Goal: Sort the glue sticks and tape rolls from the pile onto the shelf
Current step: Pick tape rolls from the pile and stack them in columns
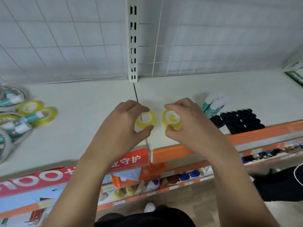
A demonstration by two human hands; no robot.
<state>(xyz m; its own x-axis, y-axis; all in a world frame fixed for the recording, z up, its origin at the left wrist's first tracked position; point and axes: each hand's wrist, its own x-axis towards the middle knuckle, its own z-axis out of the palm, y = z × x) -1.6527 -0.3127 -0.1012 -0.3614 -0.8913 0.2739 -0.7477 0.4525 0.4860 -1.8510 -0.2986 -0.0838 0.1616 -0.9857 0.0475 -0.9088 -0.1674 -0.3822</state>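
My left hand [126, 123] grips a small yellow tape roll [146, 119] between fingers and thumb, just above the white shelf [91, 115]. My right hand [185, 122] holds a second yellow tape roll [172, 119] the same way, a little to the right. The two rolls hang side by side near the seam between shelf boards. More yellow tape rolls [38, 112] lie at the left, mixed with larger rolls [9, 97] and packaged glue sticks [18, 126]. White glue sticks [216, 102] lie at the right, beyond my right hand.
Black cylindrical items [237, 122] stand packed together at the shelf's front right. A white wire-grid back panel [65, 46] and slotted upright [133, 46] close off the rear. An orange front rail [246, 136] edges the shelf; lower shelves hold other goods.
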